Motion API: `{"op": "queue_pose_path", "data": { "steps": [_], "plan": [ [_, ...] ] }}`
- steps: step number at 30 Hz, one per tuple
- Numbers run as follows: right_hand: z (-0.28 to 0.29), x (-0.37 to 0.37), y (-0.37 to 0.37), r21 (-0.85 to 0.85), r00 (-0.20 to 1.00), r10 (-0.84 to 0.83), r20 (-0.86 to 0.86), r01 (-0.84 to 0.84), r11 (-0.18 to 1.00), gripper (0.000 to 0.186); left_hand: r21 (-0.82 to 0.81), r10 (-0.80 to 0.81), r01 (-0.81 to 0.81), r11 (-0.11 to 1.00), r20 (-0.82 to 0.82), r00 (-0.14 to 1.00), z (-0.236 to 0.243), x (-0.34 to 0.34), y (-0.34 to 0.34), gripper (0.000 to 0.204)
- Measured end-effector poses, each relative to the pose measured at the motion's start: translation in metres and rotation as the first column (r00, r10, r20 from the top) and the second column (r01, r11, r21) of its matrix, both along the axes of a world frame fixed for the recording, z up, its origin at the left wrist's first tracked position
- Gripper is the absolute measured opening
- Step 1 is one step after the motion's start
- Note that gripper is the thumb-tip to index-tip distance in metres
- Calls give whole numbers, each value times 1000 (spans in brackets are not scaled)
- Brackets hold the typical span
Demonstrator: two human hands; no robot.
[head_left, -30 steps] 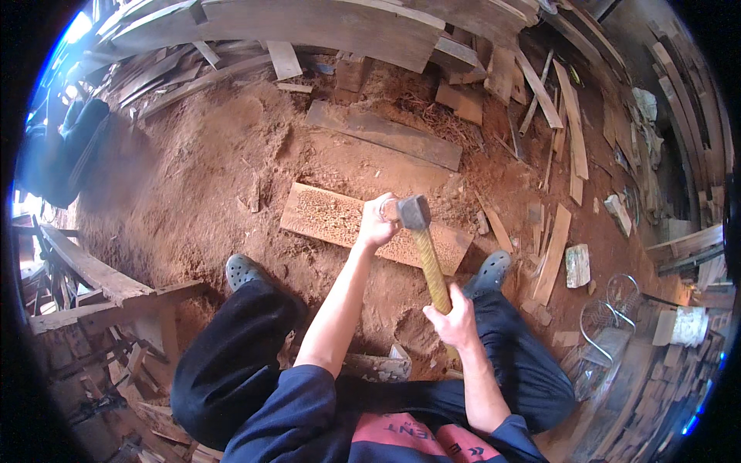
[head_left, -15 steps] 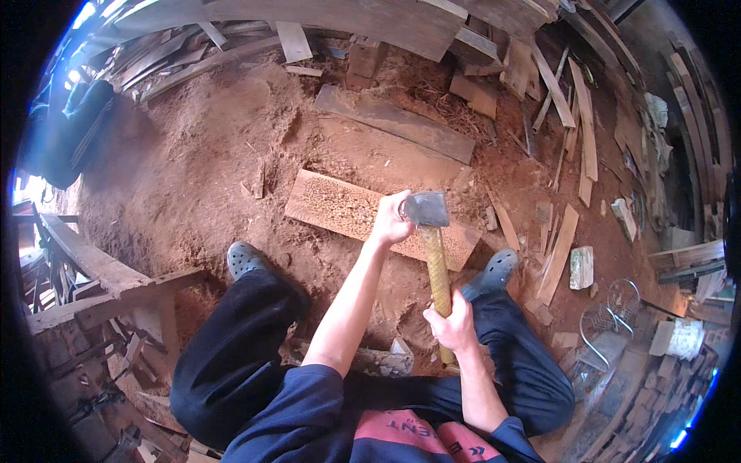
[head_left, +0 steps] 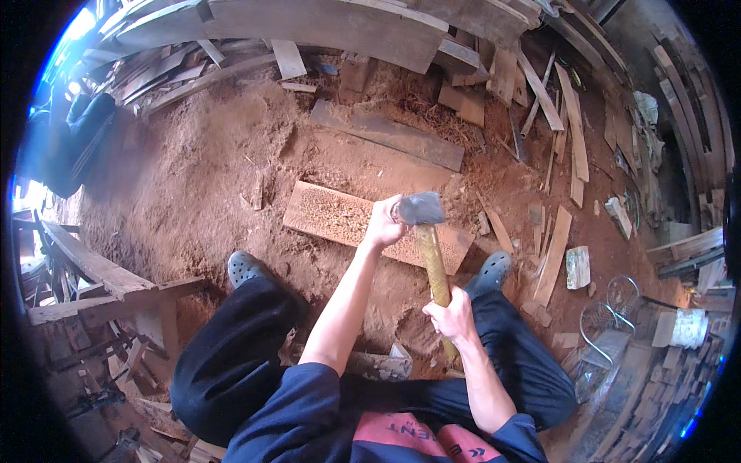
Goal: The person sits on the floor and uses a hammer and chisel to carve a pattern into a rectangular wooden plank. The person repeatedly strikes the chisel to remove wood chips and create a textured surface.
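A hammer (head_left: 434,258) with a grey metal head and a yellow handle is held upright in front of me, its head farthest from my body. My left hand (head_left: 384,224) is closed at the left end of the head, its fingertips partly hidden there. Lower down, my right hand (head_left: 454,315) wraps round the handle, and the handle's end shows below the fist. Beyond and beneath the hammer lies a wooden plank (head_left: 324,210) with a rough, pitted upper face. My left hand and the hammer cover part of it.
A second, darker board (head_left: 394,135) lies farther off on the brown, dusty ground. Wood offcuts (head_left: 553,255) are strewn to the right, near a wire basket (head_left: 606,320). A wooden frame (head_left: 108,297) stands at the left. Dark cloth (head_left: 77,143) is at the far left.
The view has shifted slightly, so the plank sits a little lower in the picture. Both hands keep their places on the hammer, whose head is tilted slightly differently.
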State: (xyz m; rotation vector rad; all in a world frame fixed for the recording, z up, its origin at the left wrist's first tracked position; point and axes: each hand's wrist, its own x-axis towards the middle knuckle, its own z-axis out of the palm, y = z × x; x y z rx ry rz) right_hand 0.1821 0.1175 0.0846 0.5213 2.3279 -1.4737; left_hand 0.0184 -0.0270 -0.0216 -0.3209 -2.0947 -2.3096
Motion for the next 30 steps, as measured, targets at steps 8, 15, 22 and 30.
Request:
{"op": "queue_pose_path", "data": {
  "steps": [8,15,22,30],
  "plan": [
    [86,-3,-17,-327,856,-242,-457,91,941,20,-162,-17,18,987,12,1000,1,1,-5,18],
    [21,14,-19,-120,867,-137,-479,90,989,18,-200,2,-1,980,1,1000,6,-4,-2,15],
    [9,1,-23,122,957,-114,-267,151,981,11,-68,22,-17,998,74,997,-15,2,2,17],
    [74,-21,-20,-232,674,-5,-739,-247,941,21,-152,32,-31,988,6,999,-8,1,-4,14]
  ]
}}
